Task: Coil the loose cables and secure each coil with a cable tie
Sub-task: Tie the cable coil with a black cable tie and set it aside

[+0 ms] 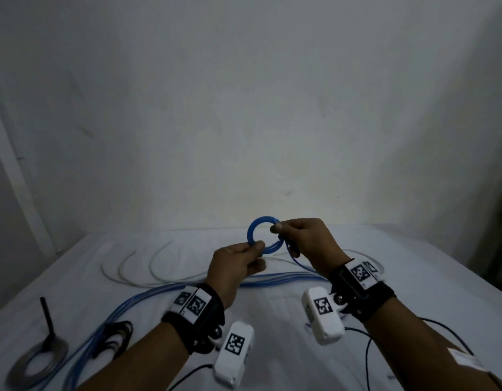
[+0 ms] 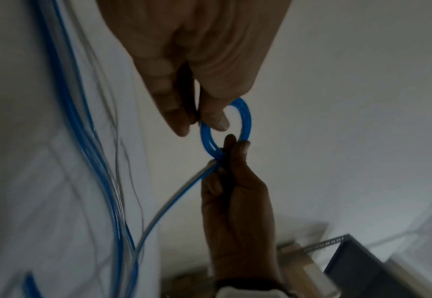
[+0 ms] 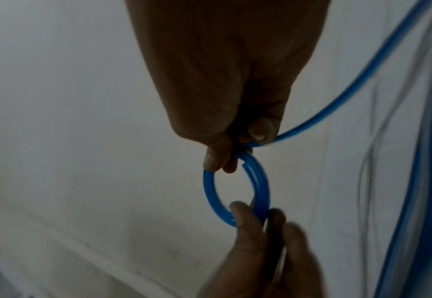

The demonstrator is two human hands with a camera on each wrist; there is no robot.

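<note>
A white cloth-covered table [image 1: 272,334] stands against a plain pale wall [image 1: 244,108] in dim light. Above it, the left hand [image 1: 238,263] pinches the near side of a small blue cable coil [image 1: 251,232] between thumb and fingers, while the right hand [image 1: 306,241] pinches its far side. The cable's loose blue length [image 1: 278,276] trails on the cloth beside clear cables [image 1: 137,266], a black coil [image 1: 117,338] and a grey coil [image 1: 38,359].

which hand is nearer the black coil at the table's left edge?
Left. The left hand pinches the blue coil mid-table, on the same side as the black coil. The right hand pinches the blue coil's far side, farther away.
</note>
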